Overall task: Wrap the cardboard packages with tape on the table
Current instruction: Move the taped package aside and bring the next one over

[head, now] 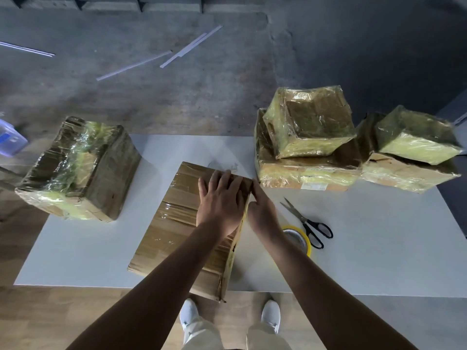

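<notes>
A plain cardboard package [177, 223] lies in the lower centre of the frame on the white worktop [379, 248]. Its near end overhangs the worktop's front edge, and bands of clear tape cross its top. The left grip [219, 200] lies flat on the far right part of the package's top, released, with straight fingers spread on the cardboard. The right grip [262, 213] is against the package's right side just below the far corner, with its forefinger reaching up to that corner. Its other fingers are tucked toward the side wall, and I cannot tell whether they pinch anything. A yellowish strip runs along that right edge beneath both grips.

Just right of the right forearm, a roll of tape [300, 239] with a yellow rim lies flat and partly hidden by the arm. Black-handled scissors [307, 222] lie beside it, their handles touching or overlapping the roll and their blades pointing to the upper left.

At the left of the frame a wrapped package [78, 170] sits on the worktop's corner. At the upper right, four more shiny wrapped packages form two stacks: a tilted box [310, 122] on a flatter one [308, 173], and another tilted box [417, 137] on a base box [404, 175].
</notes>
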### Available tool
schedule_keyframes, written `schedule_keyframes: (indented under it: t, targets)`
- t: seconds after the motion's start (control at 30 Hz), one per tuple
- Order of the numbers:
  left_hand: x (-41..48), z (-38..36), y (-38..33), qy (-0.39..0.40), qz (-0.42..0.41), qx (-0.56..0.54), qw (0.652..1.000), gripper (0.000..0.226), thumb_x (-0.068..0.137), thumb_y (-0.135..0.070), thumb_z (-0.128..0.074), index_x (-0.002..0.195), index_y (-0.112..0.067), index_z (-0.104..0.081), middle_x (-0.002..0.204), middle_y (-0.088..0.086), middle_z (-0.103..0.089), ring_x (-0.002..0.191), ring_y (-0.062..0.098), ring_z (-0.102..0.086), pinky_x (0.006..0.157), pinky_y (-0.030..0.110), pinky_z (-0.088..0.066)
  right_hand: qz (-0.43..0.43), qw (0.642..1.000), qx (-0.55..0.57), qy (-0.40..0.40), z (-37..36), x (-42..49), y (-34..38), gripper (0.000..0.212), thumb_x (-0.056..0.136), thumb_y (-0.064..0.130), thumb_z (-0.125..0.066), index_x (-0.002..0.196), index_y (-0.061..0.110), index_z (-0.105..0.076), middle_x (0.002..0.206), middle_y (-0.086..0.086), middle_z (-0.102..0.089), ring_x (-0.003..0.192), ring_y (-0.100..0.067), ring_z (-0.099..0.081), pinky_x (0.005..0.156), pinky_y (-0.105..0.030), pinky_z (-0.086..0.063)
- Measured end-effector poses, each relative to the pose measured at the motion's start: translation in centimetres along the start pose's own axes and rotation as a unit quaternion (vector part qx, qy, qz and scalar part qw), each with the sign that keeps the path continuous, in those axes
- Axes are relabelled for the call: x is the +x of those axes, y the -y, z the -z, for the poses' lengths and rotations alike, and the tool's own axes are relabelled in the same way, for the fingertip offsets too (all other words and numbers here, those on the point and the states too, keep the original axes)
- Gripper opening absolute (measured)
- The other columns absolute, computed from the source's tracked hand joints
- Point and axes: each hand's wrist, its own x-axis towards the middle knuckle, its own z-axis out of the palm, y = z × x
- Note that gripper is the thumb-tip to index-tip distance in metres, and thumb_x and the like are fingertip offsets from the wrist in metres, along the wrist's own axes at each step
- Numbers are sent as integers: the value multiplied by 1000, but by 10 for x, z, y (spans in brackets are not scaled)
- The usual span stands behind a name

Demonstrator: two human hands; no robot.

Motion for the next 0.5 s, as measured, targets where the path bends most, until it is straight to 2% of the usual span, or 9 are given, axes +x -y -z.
schedule_keyframes:
  t: [0.07,0.17,0.23,0.27,0.3,0.37,0.43,0.5]
  targets:
    - [0,0,0,12,0,1,1000,41,101,-36,-28,140,-28,-39,154,1,-27,145,24,-10,117,53,1,15,1000,-5,2,-8,-11,-2,52,93,3,-36,142,21,-42,133,-3,-57,115,-16,-54,88,-15,-41]
    - [4,0,3,17,6,-11,1000,42,101,-29,-28,142,-25,-38,155,2,-27,147,24,-10,118,53,2,13,1000,-5,17,-16,-23,-7,51,98,9,-34,148,24,-33,130,-6,-58,113,-23,-57,81,-23,-42]
    - [6,2,5,-1,17,-65,998,42,99,-19,-34,139,-19,-45,151,2,-35,145,22,-16,118,51,-1,1,1000,-1,10,-18,-24,-11,52,94,11,-36,144,25,-39,122,-7,-62,106,-25,-60,75,-26,-41]
    - [7,4,5,-19,17,-105,994,41,96,-13,-38,135,-15,-50,147,4,-42,142,22,-23,118,49,-7,2,1000,0,3,-17,-24,-12,49,92,18,-36,140,25,-45,118,-7,-64,103,-25,-60,73,-27,-41]
    - [6,7,7,-37,21,-151,988,38,94,-9,-42,129,-12,-56,141,6,-48,137,23,-32,116,44,-18,1,1000,7,-7,-16,-23,-12,48,90,27,-34,135,23,-50,116,-7,-65,103,-25,-60,74,-29,-43]
    - [4,19,15,-86,53,-232,968,32,89,-3,-51,119,-7,-62,130,10,-54,122,24,-46,103,30,-37,-31,998,43,-25,-15,-20,-9,55,91,42,-31,138,19,-47,130,-9,-59,119,-27,-54,92,-37,-46]
    - [2,31,36,-162,91,-227,956,32,86,-3,-57,117,-4,-63,129,13,-54,120,27,-49,98,30,-40,-98,990,98,-16,-17,-16,-5,67,92,55,-32,149,20,-31,150,-4,-40,137,-27,-39,110,-47,-35]
    - [-2,39,67,-175,146,-160,960,40,88,-14,-59,127,-5,-57,136,15,-49,128,30,-42,104,39,-37,-168,973,159,6,-20,-11,-2,73,90,64,-31,152,28,-24,156,2,-31,141,-24,-32,114,-51,-28]
